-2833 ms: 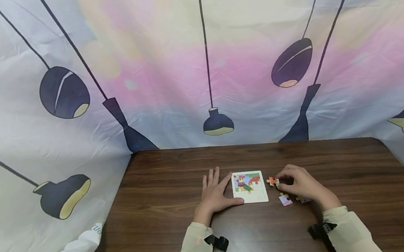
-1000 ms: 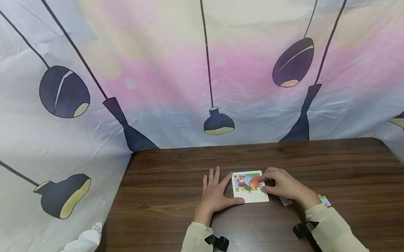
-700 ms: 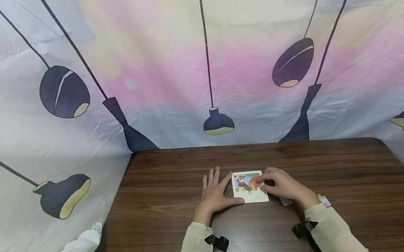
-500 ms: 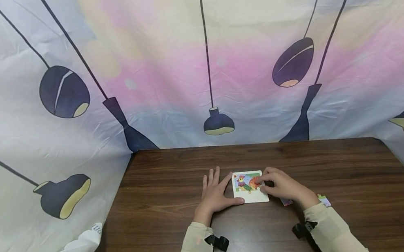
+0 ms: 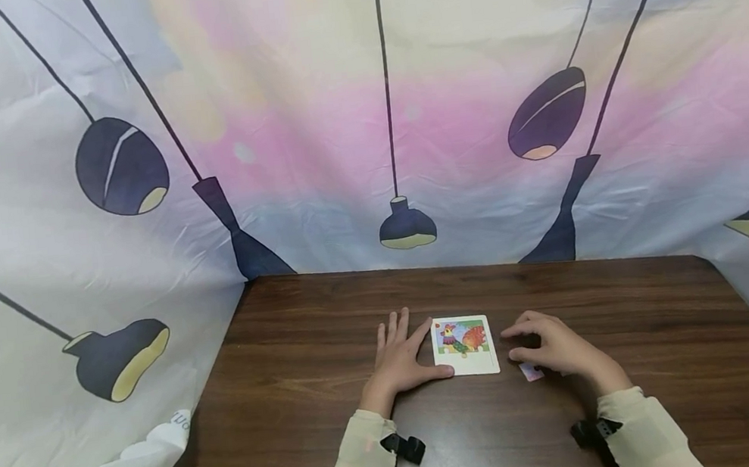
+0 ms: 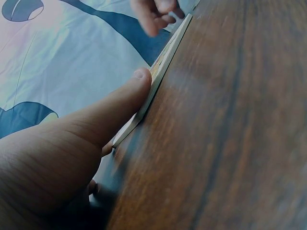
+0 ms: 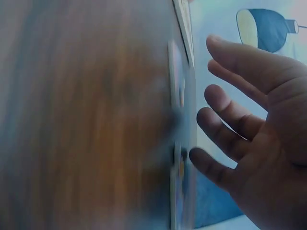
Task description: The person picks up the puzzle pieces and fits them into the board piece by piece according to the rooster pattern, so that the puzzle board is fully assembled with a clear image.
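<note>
A square jigsaw puzzle board (image 5: 476, 365) with a white frame lies flat on the table, its upper part filled with a rooster picture and its lower part plain white. My left hand (image 5: 397, 366) rests at the board's left side with fingers spread; thumb and index finger touch its corners. In the left wrist view the thumb (image 6: 127, 98) presses on the board's edge. To the right, my right hand (image 5: 558, 347) is apart from the board, its fingers loosely bent around nothing. Under its thumb lies a loose puzzle piece (image 5: 531, 373). Another puzzle piece (image 7: 178, 201) shows in the right wrist view.
The dark wooden table (image 5: 309, 392) reaches back to a hanging cloth (image 5: 310, 141) printed with lamps, which also hangs along the left side. Black camera straps (image 5: 404, 447) sit on both sleeves.
My right hand carried an orange puzzle piece to the board's right side, pressed it into the picture, let go and drew back to the right. My left hand stayed at the board.
</note>
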Tool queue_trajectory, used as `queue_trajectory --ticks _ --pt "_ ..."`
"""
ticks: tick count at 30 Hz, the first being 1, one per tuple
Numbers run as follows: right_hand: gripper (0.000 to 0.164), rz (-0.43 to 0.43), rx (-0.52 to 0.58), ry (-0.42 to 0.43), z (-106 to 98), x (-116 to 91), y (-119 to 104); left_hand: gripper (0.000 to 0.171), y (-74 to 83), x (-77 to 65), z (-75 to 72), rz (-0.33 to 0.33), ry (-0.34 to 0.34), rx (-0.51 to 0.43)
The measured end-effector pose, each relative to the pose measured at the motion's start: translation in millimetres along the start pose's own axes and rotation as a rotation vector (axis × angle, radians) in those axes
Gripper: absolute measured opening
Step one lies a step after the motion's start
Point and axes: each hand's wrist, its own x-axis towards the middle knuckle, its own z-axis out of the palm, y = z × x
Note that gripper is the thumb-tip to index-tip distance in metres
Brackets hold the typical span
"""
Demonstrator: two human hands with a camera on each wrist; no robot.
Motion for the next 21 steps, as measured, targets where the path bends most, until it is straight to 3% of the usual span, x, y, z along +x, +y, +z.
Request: queue_trajectory --ticks 12,21 --pt "0.046 0.053 0.037 -0.102 -18 -27 11 0.106 0.4 0.0 -0.8 -0.002 0.004 -0.006" --pt "0.042 0.067 0.017 -0.070 -22 -42 20 0.106 1.0 0.6 -0.3 -0.002 0.001 -0.002"
